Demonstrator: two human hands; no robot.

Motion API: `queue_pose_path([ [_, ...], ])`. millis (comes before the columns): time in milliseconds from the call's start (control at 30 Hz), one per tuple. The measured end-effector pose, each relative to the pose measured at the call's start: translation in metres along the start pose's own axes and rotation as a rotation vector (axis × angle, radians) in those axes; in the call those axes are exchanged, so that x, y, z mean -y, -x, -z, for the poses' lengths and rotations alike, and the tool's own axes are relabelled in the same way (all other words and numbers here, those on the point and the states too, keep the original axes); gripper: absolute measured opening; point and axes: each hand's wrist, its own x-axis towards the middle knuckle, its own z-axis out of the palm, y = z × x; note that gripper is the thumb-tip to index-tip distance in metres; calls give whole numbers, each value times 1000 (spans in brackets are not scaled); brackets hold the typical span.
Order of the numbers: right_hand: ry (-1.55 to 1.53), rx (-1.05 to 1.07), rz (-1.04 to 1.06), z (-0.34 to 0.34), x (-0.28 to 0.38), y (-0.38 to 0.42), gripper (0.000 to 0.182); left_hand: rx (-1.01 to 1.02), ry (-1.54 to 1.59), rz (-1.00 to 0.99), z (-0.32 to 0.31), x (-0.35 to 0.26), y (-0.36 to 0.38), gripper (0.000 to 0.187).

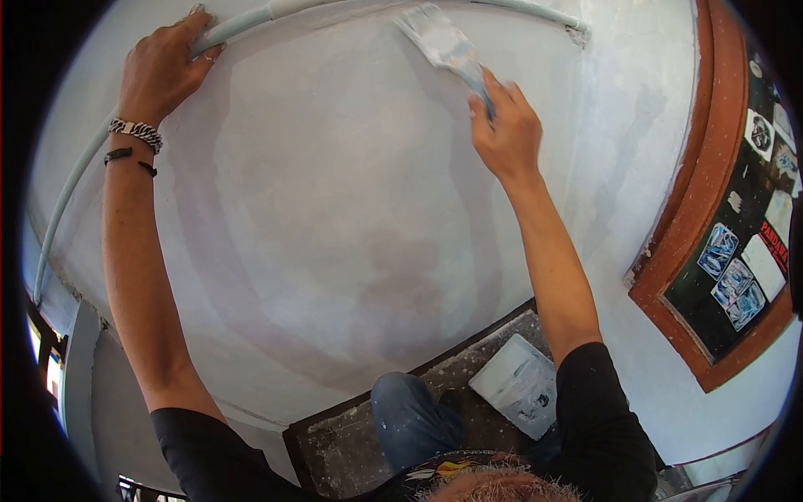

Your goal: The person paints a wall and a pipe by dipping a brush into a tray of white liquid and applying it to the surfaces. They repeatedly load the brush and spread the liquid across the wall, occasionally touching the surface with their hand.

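My right hand (508, 130) is closed round the handle of a wide paintbrush (439, 42). Its bristles, smeared with white paint, point up and to the left against the pale wall (335, 167). Up at the left, my left hand (167, 67) grips a light-coloured pipe (242, 23) that runs along the wall, with fingers above it and the thumb below. A chain bracelet and dark bands circle the left wrist.
A brown wooden frame (669, 289) with a dark, sticker-covered panel (736, 276) stands at the right. Below lies a paint-spotted dark surface (343, 452) under my jeans-covered leg, with a white paint-smeared square lid or tray (510, 381) on it.
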Motion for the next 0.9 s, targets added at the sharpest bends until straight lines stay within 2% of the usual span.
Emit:
queue_pose_path([
  [167,138,20,28,-19,15,-9,35,7,-3,10,7,-6,-1,41],
  [267,69,118,-37,6,16,13,35,6,7,10,7,-7,1,42],
  [367,57,62,-69,13,21,-1,36,-44,23,-5,4,-5,2,43],
  [467,186,93,-147,5,16,-22,37,-15,23,5,4,-5,2,43],
  [567,216,148,-111,9,5,5,36,-31,11,-20,-1,0,2,43],
  [667,59,264,-227,43,4,27,35,-13,17,-4,4,-5,2,43],
  [767,174,128,-180,41,-16,-3,34,-14,22,0,0,-3,2,43],
  [900,298,140,-202,27,-33,-21,34,22,23,14,0,-1,1,43],
])
